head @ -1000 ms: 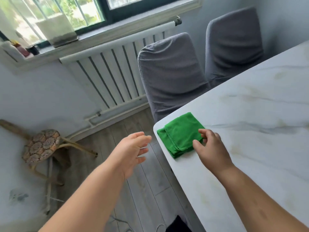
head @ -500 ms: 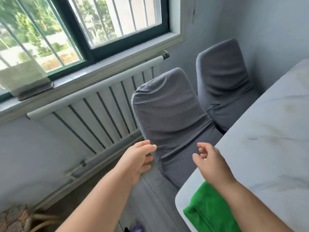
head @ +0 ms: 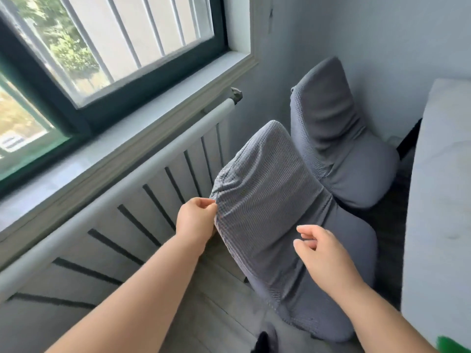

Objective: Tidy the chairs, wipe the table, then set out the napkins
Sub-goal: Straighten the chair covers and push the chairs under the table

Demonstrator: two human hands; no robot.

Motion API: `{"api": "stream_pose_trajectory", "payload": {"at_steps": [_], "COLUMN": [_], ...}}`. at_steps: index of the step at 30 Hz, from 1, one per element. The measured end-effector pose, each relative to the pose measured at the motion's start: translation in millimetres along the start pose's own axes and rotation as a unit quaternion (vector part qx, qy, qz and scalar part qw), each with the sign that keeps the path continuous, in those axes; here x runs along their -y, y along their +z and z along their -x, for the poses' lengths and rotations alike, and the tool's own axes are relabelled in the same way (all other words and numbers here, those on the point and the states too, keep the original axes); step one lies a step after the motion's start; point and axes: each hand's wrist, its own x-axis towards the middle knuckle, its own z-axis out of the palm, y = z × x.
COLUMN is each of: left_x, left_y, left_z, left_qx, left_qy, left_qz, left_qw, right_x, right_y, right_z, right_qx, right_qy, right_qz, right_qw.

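The left hand (head: 196, 220) pinches the grey ribbed cover at the left edge of the backrest of the near chair (head: 267, 200), thumb and fingertips closed on the fabric just below the top corner. The right hand (head: 323, 253) is apart from it, in front of the lower right of the same backrest. Its fingers are loosely curled and hold nothing, and whether they touch the cover cannot be told. The near chair stands with its back towards the radiator (head: 153, 200) and its seat towards the table (head: 438, 200), whose pale top runs down the right side of the view. The far chair (head: 331, 128), in the same grey cover, stands just beyond the near one, close to the corner of the wall (head: 382, 47). A bit of green cloth (head: 452, 345) lies on the table at the lower right, mostly cut off by the frame. Above the radiator runs a windowsill (head: 127, 138) under a dark-framed window (head: 102, 59) — bars and greenery show through the glass. A grey plank floor (head: 216, 314) lies under the chairs.
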Motion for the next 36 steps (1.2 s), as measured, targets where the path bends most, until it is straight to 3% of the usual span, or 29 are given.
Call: {"api": "stream_pose_trajectory", "payload": {"at_steps": [5,11,14,17,20,22,23,27,31,36], "left_x": [3.5,3.9,6.6,15.1,5.2,-10.8,-20.3,-45.0,-47.3,-46.3], "left_y": [10.2,-0.3,-13.2,-23.0,-20.2,-9.3,-2.3,34.0,59.9,68.1], "left_z": [-76.9,-122.0,-142.1,-166.3,-183.0,-191.1,-193.4,-192.4,-185.0,-187.4], "left_qx": [0.038,0.181,0.296,0.338,0.336,0.366,0.402,0.512,0.481,0.502], "left_qy": [0.009,0.046,0.015,0.030,0.074,0.041,0.005,-0.076,-0.048,-0.126], "left_qz": [-0.127,-0.197,-0.264,-0.372,-0.342,-0.218,-0.155,-0.072,-0.135,-0.172], "left_qw": [0.991,0.962,0.918,0.864,0.875,0.904,0.902,0.852,0.865,0.838], "right_x": [27.7,73.2,95.8,107.9,110.2,102.6,98.4,79.5,69.4,63.7], "right_y": [33.5,73.5,92.5,110.5,123.8,132.0,135.5,150.7,156.6,170.4], "right_z": [-62.6,-101.7,-106.5,-104.2,-97.6,-94.1,-92.3,-78.8,-60.2,-59.8], "right_qx": [0.001,0.022,0.038,0.036,0.001,-0.038,-0.054,-0.129,-0.161,-0.156], "right_qy": [0.014,0.032,0.036,0.051,0.110,0.169,0.199,0.341,0.459,0.506], "right_qz": [0.003,0.021,0.019,0.003,-0.042,-0.080,-0.101,-0.250,-0.393,-0.500], "right_qw": [1.000,0.999,0.998,0.998,0.993,0.982,0.973,0.897,0.780,0.685]}}
